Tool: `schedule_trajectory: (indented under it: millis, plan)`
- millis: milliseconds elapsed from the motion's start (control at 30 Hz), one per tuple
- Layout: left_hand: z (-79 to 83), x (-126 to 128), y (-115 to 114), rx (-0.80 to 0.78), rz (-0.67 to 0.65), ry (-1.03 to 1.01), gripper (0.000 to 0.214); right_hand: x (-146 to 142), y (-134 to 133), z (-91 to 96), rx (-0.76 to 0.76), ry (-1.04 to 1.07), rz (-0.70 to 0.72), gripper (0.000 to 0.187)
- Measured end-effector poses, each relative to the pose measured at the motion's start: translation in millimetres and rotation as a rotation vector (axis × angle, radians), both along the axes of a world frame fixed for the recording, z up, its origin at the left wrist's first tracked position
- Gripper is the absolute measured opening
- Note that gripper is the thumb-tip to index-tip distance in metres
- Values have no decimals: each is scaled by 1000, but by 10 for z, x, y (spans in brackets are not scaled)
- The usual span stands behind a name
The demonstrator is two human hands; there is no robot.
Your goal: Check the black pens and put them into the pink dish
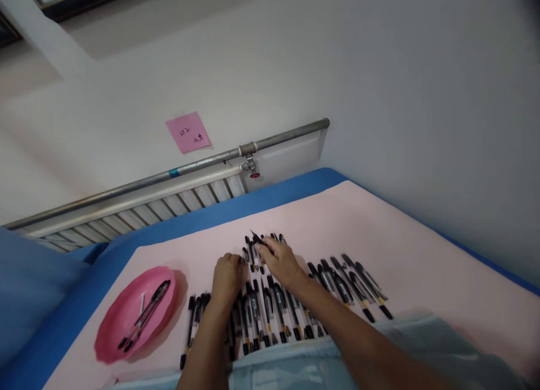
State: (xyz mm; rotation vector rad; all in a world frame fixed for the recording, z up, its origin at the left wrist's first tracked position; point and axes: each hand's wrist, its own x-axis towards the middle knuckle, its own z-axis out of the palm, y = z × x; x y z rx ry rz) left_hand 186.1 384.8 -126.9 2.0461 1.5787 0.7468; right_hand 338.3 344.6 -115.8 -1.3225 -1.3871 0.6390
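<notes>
My right hand (282,261) is closed on a dark pen (258,240), whose thin tip points up and away from me. Close by on its left, my left hand (228,274) has its fingers bent together at a small dark piece, too small to make out. Under and between the hands lies a group of black-and-clear pen parts (252,258) on the pink sheet. Nearer to me runs a long row of clear pens (276,308) with black caps and ends, some with orange bands; my forearms hide part of it.
A pink scalloped bowl (112,322) at the left holds a few pens and a thin white stick. More pens (350,280) lie at the right. The pink sheet (422,260) covers a blue tabletop (295,188). Behind are a radiator (198,196) and a pipe (291,135).
</notes>
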Motion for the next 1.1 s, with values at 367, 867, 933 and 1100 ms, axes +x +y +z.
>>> schedule_trajectory:
  millis: [367,867,933,1100]
  plan:
    - [-12,-77,15,-103,138,63,12,12,-7,14,-10,3,1,27]
    - [267,-126,15,-436,164,-1036,13,-128,-65,-111,-52,-282,172,19]
    - [308,-99,3,-523,166,-1254,17,-159,-82,-105,-55,-305,181,18]
    - [337,-36,-33,-548,189,-1340,20,-175,-91,-82,-56,-313,170,18]
